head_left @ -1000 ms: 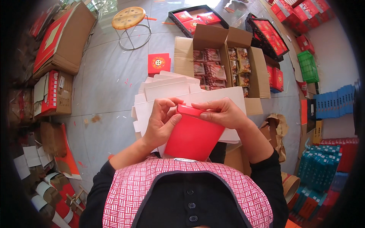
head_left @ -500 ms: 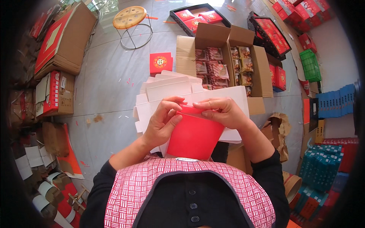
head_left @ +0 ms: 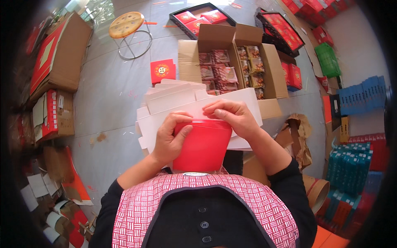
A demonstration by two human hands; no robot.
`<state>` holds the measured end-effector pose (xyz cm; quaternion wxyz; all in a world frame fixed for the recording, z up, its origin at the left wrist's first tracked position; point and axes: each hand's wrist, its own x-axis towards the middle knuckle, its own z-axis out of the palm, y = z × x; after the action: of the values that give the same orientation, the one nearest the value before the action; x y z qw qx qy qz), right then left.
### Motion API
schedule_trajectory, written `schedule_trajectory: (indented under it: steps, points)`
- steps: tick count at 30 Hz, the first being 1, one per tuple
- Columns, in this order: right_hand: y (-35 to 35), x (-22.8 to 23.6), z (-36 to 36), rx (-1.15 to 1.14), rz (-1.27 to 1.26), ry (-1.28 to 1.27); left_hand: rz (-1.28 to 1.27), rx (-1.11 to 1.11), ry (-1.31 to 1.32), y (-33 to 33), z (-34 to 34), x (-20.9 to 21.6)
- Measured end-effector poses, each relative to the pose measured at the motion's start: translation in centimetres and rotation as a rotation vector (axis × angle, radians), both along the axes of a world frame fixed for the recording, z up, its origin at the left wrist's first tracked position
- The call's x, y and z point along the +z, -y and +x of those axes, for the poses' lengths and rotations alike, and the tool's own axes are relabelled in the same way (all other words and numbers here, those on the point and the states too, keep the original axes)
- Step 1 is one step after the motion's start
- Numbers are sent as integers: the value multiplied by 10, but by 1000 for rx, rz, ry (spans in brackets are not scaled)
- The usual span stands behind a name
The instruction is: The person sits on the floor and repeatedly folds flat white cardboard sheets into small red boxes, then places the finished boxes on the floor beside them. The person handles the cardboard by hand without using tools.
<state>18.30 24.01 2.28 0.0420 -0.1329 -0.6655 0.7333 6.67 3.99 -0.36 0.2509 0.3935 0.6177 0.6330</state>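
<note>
A plain red cardboard box (head_left: 203,145) is upright in front of my apron, its broad side facing up toward me. My left hand (head_left: 168,138) grips its left edge, thumb on the front and fingers over the upper corner. Just above the upper edge is my right hand (head_left: 237,118), its fingers pinched together. Whatever lies between those fingertips, if anything, is too small to make out. Beneath both hands spreads a stack of flat white carton blanks (head_left: 170,98) with cut flaps.
Beyond the stack stand open cardboard cartons (head_left: 188,62) of wrapped packets. A red printed box (head_left: 162,71) lies left of them. A round stool (head_left: 126,25) and black trays (head_left: 175,17) are farther off. Stacked cartons (head_left: 68,53) line the left; blue packages (head_left: 364,97) line the right.
The narrow flap along the box's top, pinched by both hands before, is now folded down. My right hand has lifted slightly off the edge; my left still grips the side.
</note>
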Motion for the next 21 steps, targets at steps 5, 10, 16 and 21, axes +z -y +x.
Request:
schedule_trajectory:
  steps: [5, 10, 16, 21]
  points:
    - [-5, -3, 29, -8, -140, 233, 16, -14, -6, -2, -2, -3]
    - [-1, -9, 28, -99, -195, 266, -152, -67, -735, -27, 4, 31]
    - [16, -10, 32, -98, 200, 93, -264, -106, -657, -40, 6, 33]
    - [39, -11, 42, -120, 171, -37, -268, -130, -633, -34, 2, 29]
